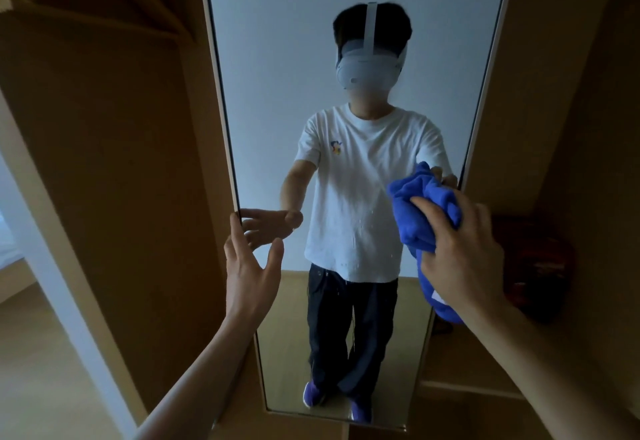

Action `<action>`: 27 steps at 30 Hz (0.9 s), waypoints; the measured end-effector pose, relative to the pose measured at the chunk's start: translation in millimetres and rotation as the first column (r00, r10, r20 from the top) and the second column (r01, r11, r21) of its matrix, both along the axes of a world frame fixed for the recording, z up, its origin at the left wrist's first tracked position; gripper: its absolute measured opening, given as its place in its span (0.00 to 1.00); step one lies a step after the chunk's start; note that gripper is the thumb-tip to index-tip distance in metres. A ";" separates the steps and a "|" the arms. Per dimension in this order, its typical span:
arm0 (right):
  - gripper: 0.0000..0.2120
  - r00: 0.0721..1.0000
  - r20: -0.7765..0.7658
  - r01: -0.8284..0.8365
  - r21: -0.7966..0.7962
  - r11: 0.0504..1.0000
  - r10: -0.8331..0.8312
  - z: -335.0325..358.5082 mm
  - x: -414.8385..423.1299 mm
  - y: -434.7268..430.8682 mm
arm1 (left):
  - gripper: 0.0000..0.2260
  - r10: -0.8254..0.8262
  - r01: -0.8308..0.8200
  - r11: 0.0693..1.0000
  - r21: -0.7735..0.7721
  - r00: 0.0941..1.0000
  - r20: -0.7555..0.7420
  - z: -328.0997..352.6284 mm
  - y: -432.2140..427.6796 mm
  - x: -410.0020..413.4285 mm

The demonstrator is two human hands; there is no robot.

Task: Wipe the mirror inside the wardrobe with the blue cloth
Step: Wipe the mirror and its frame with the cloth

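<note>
Dim wardrobe mirror (277,58), left hand (247,266) spread at its frame, right hand (464,252) clamped round half-hidden blue cloth (415,207).

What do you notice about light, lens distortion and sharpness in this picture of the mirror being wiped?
Head view: the light is dim and bluish, and the wardrobe sits in brown shadow; the wide lens makes the straight sides of the mirror splay outward toward the top; the right hand and blue cloth look slightly soft, as does the left hand at the glass edge.
</note>
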State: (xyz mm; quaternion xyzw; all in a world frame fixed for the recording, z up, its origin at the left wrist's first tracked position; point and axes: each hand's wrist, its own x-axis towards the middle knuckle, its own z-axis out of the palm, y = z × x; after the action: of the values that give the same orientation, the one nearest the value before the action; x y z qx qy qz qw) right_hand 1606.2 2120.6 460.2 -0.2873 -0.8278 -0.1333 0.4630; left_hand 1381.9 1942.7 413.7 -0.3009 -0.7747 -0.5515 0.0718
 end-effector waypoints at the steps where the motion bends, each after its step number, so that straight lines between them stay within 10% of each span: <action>1: 0.34 1.000 -0.013 0.007 -0.032 0.999 -0.007 -1.1 -4.5 -2.1 | 0.38 0.004 -0.004 1.000 -0.005 1.000 0.005 0.2 1.1 0.7; 27: 0.22 0.894 -0.448 -0.076 -0.201 0.977 -0.022 0.1 -39.1 -32.2 | 0.32 -0.146 0.144 0.986 0.087 0.989 0.009 -4.0 -16.1 -24.3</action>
State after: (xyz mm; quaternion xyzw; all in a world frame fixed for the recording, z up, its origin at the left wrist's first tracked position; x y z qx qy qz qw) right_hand 1567.1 2088.3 460.3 -0.3466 -0.7125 0.0326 0.6092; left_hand 1357.6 1926.6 409.7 -0.3489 -0.7268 -0.5904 0.0385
